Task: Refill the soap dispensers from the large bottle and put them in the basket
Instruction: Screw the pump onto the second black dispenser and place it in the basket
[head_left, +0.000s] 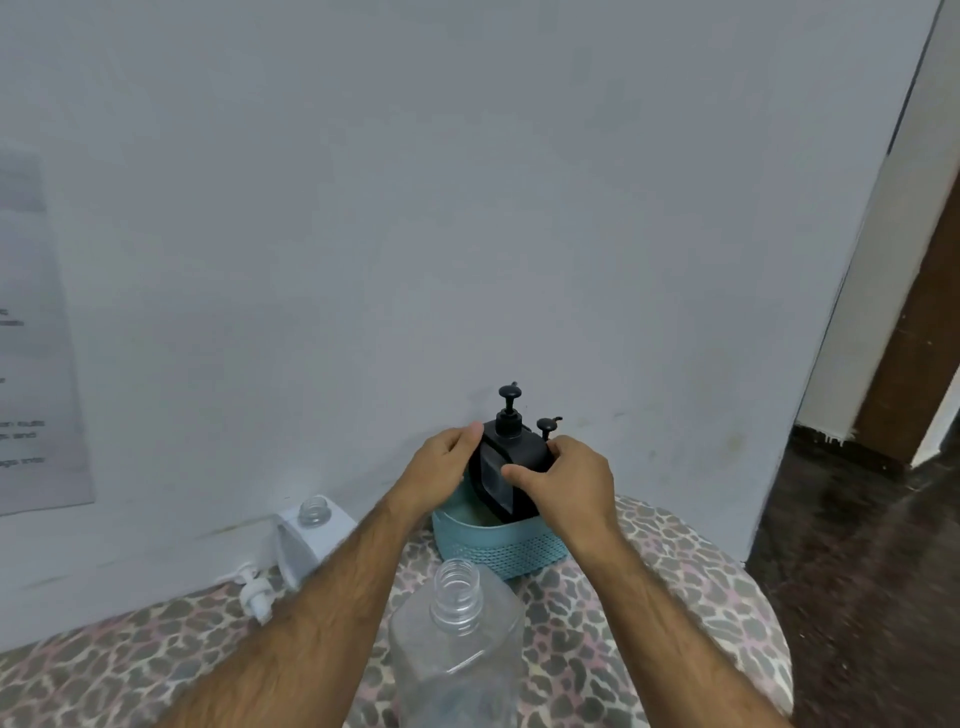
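We've got both hands, left hand (441, 467) and right hand (566, 475), clamped round the black dispenser (506, 457), lowering into the teal basket (498, 545) — it's tilted, could snag the rim or knock its neighbour's pump (546, 427).

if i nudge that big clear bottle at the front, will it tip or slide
The large clear plastic bottle looks nearly empty, so it is probably light for its size. It stands uncapped on the soft leopard-print cushion, so a nudge would likely tip it rather than slide it. Its thin-looking walls may flex when squeezed.
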